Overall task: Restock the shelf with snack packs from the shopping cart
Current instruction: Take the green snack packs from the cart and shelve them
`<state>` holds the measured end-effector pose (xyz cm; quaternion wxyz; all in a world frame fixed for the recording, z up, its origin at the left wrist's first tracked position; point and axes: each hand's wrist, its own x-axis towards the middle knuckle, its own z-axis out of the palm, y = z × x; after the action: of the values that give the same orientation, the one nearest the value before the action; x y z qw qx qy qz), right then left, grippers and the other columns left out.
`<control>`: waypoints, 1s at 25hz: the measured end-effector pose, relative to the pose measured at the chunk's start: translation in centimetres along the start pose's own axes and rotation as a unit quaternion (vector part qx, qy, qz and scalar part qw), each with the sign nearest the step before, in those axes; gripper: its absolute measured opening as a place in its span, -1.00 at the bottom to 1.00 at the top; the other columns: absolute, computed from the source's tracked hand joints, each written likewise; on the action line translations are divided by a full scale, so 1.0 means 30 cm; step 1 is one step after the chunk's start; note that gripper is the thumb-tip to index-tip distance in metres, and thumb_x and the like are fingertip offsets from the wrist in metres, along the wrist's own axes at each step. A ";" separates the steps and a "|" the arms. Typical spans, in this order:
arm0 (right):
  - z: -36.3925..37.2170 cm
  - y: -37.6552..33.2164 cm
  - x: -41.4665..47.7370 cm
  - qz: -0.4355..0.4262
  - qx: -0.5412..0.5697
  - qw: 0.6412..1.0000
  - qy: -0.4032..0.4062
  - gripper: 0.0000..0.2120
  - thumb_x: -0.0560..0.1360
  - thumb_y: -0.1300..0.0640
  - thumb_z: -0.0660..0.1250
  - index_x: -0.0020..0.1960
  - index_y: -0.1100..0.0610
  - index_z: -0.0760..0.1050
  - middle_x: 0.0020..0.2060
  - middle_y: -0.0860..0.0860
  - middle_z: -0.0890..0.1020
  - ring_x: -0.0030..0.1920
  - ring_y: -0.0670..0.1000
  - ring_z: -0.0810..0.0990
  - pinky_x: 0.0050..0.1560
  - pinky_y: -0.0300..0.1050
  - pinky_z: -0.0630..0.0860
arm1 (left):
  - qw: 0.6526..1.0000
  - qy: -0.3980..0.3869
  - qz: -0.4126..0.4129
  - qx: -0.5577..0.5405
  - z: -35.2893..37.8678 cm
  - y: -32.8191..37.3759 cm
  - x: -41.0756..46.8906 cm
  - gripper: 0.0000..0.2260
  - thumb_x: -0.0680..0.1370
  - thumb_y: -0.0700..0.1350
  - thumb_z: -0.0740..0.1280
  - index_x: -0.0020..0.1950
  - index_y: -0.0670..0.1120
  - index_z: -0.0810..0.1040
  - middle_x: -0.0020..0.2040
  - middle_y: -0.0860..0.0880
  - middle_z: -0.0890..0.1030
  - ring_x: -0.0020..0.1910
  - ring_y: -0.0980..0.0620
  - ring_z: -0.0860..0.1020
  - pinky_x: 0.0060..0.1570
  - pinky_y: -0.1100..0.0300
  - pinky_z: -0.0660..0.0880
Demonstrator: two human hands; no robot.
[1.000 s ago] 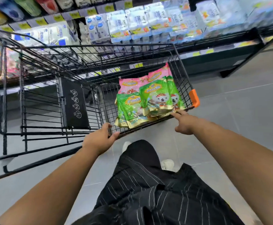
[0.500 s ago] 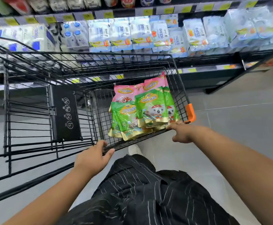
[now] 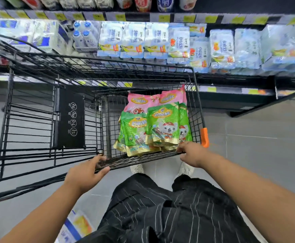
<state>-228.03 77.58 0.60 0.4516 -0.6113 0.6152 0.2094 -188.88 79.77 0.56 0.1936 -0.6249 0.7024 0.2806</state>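
— Where are the snack packs?

— The glossy green and pink snack packs (image 3: 153, 127) lie stacked in the black wire shopping cart (image 3: 196, 109). They are in its small compartment at the near right corner, the green ones over the pink ones.

— And the hands?

— Both arms reach forward to the cart's near edge. The left hand (image 3: 86, 171) lies on the near bar, fingers over the top and thumb below. The picture is blurred there, but it seems to grip the bar. The right hand (image 3: 194, 154) curls its fingers around the same edge, just beside the orange plastic corner cap (image 3: 204, 137) and touching the lower end of the packs.

— What is around?

— A black sign panel (image 3: 71, 118) hangs inside the cart. Behind the cart stands the store shelf (image 3: 143, 17) with pale blue wrapped packs (image 3: 134, 41), and under it is grey tiled floor (image 3: 257, 146).
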 end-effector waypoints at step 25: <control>0.021 0.052 0.506 0.130 0.368 0.895 0.214 -0.23 0.41 0.03 0.52 0.49 0.05 0.19 0.29 0.12 0.45 0.29 0.13 0.45 0.25 0.00 0.44 | 0.867 -0.065 -0.250 -0.426 0.126 0.224 0.663 -0.34 0.44 -0.08 0.53 0.44 -0.13 0.28 0.26 -0.07 0.47 0.16 -0.09 0.53 0.20 0.02 0.51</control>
<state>-226.95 69.79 -12.49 0.4704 -0.3460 0.8041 -0.1114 -198.68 67.28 -13.70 0.0174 -0.7816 0.3214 0.5344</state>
